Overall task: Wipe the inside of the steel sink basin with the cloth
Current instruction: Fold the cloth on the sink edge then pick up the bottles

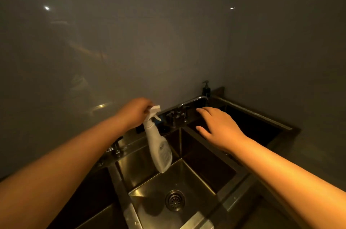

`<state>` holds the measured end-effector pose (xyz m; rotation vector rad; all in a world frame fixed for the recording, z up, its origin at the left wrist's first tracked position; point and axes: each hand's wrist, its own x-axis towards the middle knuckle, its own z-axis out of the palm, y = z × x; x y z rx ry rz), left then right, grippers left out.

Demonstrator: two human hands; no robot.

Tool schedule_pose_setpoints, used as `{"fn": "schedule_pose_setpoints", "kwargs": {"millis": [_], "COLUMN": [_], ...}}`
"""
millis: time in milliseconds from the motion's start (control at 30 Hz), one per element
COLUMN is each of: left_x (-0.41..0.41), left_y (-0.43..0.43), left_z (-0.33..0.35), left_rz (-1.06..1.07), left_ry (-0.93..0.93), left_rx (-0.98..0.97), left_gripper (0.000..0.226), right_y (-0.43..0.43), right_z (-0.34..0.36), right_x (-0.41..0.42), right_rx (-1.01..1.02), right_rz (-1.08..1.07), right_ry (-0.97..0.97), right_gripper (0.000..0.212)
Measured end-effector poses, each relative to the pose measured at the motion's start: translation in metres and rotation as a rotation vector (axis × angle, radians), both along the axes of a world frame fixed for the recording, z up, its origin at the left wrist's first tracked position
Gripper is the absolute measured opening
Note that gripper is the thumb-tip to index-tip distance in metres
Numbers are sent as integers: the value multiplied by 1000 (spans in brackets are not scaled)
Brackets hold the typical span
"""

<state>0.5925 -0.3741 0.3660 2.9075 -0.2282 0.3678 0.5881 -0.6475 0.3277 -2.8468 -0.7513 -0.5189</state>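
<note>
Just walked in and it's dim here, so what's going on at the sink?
A person's left hand holds a white spray bottle by its trigger head, hanging above the middle basin. The right hand is open, reaching toward the faucet. No cloth is in view, so wiping has not started.

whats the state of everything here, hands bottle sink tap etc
spray bottle: hangs tilted over the middle basin
left hand: grips the spray bottle's trigger head
right hand: open, fingers spread, holds nothing
middle basin: no cloth inside
drain: uncovered
faucet: no water seen running
soap dispenser: upright at the back
cloth: not in view
</note>
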Motion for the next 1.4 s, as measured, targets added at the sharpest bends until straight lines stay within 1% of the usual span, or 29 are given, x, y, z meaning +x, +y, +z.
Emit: {"fn": "schedule_pose_setpoints", "kwargs": {"millis": [133,333,500,667,833,967,1133,1400], "left_x": [26,83,141,210,267,305,344,385], "left_y": [-60,-126,-165,-186,-197,-208,-220,-239], "left_z": [0,-4,-13,-30,-39,-40,-39,-36], "left_rz": [-57,-103,-117,-129,-99,-58,5,207], "left_ry": [-1,19,46,74,100,92,73,108], "left_rx": [-13,-13,-87,-162,-187,-178,-112,-110], "left_gripper": [29,29,25,28,27,28,28,28], "right_y": [-52,-100,-127,-146,-161,-168,-167,-153], "right_z": [-1,-9,-21,-31,-30,-34,-43,-64], "right_x": [14,54,113,191,267,315,382,505], "right_rx": [-4,43,28,-41,-83,-29,-26,-3], "right_rz": [-30,-88,-99,-81,-56,-12,72,229], "right_ry": [6,18,65,107,139,156,143,210], "right_gripper": [65,65,65,65,65,64,62,56]}}
